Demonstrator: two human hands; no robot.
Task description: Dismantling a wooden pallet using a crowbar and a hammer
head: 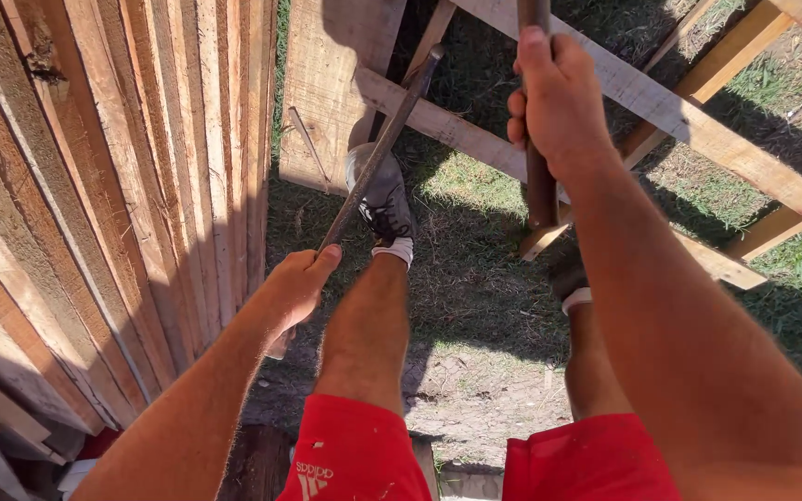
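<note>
Right hand (559, 102) gripping pole (538, 181), left hand (297, 283) bar (378, 153)

Planks (113, 186): a stack of pale rough boards on edge, filling the view to my left. Panel (331, 88): a flat wooden sheet leaning beyond the stack, partly shaded. Frame (698, 121): crossed timber battens lying over the ground to my right, one long pale piece running diagonally. Grass (475, 269): thin and patchy, mostly in shadow, giving way to bare soil (485, 390) nearer me. Shoe (384, 199): dark, with white sock, resting against a batten. Shorts (355, 450): red
</note>
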